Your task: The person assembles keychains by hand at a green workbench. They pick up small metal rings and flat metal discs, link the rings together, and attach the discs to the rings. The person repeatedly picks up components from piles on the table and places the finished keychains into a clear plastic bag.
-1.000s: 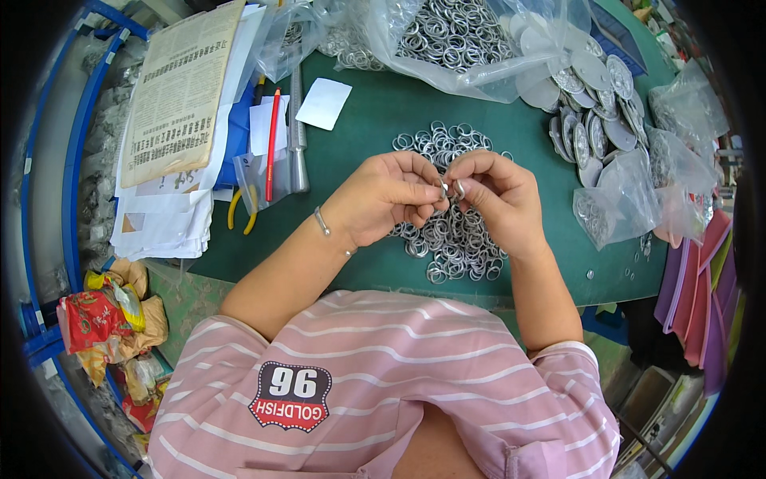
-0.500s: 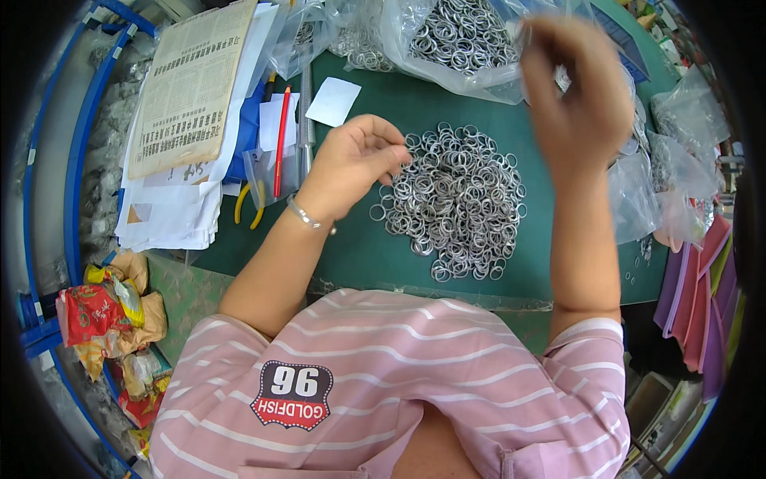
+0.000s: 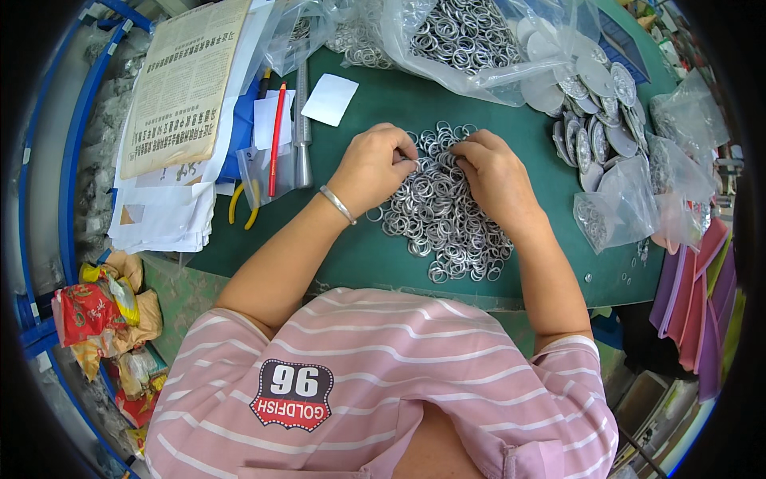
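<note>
A heap of silver metal rings [image 3: 443, 211] lies on the green tabletop in front of me. My left hand [image 3: 373, 166], with a silver bangle [image 3: 338, 205] on its wrist, is at the heap's upper left edge. Its thumb and forefinger are pinched on a small ring at the fingertips. Over the heap's upper right part is my right hand [image 3: 501, 182], its fingers closed together at the rings. What those right fingertips hold, if anything, cannot be made out.
Behind the heap sits a clear plastic bag of rings [image 3: 467, 36]. Silver discs [image 3: 594, 120] pile up at the far right beside a small bag [image 3: 594, 219]. To the left lie a red pencil [image 3: 277, 140], a tapered metal rod [image 3: 302, 128], yellow-handled pliers [image 3: 243, 206] and stacked papers [image 3: 163, 215].
My right hand has come down and leftward from beside the bag of rings to the heap, uncovering the discs. My left hand has shifted slightly to the right.
</note>
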`<state>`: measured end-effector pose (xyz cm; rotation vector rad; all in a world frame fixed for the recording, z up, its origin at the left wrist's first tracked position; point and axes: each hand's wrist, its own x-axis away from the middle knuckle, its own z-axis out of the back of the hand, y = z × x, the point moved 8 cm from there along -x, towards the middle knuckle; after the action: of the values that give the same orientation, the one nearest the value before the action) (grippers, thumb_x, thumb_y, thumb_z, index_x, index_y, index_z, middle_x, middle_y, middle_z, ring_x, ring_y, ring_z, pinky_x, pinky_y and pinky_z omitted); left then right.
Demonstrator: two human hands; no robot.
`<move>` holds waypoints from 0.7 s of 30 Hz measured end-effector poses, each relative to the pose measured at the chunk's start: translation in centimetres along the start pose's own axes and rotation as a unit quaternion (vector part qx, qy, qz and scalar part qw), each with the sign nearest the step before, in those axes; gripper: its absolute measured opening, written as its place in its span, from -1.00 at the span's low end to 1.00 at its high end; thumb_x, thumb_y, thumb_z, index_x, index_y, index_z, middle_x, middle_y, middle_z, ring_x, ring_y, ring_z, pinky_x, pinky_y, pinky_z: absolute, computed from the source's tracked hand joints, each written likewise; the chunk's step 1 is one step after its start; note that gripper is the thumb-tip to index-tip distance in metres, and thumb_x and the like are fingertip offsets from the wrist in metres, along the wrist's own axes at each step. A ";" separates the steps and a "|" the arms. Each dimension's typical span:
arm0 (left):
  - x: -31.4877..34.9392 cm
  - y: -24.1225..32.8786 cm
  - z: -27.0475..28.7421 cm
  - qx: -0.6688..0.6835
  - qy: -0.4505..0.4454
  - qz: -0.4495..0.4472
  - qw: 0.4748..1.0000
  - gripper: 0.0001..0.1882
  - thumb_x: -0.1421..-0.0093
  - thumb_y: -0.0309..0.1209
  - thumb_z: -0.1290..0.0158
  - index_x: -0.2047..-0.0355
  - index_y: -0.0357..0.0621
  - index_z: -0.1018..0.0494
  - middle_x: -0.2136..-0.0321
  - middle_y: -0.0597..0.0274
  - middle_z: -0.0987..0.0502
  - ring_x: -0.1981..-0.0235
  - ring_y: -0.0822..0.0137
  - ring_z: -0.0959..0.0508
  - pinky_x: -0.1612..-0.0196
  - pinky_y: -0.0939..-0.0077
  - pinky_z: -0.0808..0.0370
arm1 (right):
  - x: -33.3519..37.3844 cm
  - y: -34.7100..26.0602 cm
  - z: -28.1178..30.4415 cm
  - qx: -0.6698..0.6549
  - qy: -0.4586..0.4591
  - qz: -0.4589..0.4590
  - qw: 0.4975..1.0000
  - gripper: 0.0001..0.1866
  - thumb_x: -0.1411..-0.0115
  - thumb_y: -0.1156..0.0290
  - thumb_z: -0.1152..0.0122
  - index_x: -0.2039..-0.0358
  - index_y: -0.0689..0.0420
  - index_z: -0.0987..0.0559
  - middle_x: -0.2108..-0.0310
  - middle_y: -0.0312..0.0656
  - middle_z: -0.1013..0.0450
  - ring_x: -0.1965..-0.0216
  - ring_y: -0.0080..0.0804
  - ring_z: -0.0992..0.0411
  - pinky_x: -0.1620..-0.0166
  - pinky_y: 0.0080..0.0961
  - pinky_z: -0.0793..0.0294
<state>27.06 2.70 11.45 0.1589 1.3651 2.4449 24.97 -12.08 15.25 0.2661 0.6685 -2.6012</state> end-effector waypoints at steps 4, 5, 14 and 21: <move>0.8 0.1 -0.2 0.108 0.027 0.025 0.993 -0.85 0.00 -0.63 -0.17 0.38 -0.28 -0.50 0.46 0.25 -0.54 0.49 0.53 -0.52 0.38 0.65 -0.47 | 0.5 0.7 0.8 -0.034 0.024 -0.038 0.998 -0.87 0.01 0.59 -0.21 0.38 0.20 -0.59 0.41 -0.18 -0.48 0.38 -0.19 -0.47 0.31 -0.32 -0.49; 1.0 0.0 -0.5 0.178 0.018 0.040 0.983 -0.86 -0.01 -0.64 -0.16 0.37 -0.29 -0.49 0.43 0.23 -0.55 0.46 0.52 -0.53 0.35 0.65 -0.48 | 0.6 0.9 1.0 -0.047 0.035 -0.051 0.997 -0.88 -0.01 0.59 -0.21 0.38 0.22 -0.59 0.42 -0.19 -0.50 0.40 -0.24 -0.49 0.33 -0.35 -0.49; 2.0 2.1 -0.8 0.392 0.003 0.038 0.919 -0.86 -0.05 -0.68 -0.15 0.34 -0.35 -0.48 0.37 0.12 -0.58 0.33 0.38 -0.58 0.27 0.58 -0.54 | 2.9 0.9 -1.8 -0.599 -0.078 -0.312 0.733 -0.86 -0.17 0.56 -0.16 0.26 0.34 -0.54 0.43 -0.12 -0.55 0.50 -0.56 -0.50 0.54 -0.74 -0.43; 1.3 14.1 7.5 0.000 0.218 -0.386 0.896 -0.81 0.00 -0.74 -0.12 0.35 -0.28 -0.51 0.38 0.13 -0.58 0.35 0.38 -0.58 0.26 0.59 -0.51 | -2.7 -4.8 11.3 -0.291 0.263 0.087 0.916 -0.81 -0.04 0.73 -0.13 0.32 0.28 -0.59 0.45 -0.18 -0.50 0.51 -0.58 -0.48 0.47 -0.72 -0.41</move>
<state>24.40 2.35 27.27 -0.8241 1.2474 1.8351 24.34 -12.92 27.81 0.7978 1.4842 -2.0341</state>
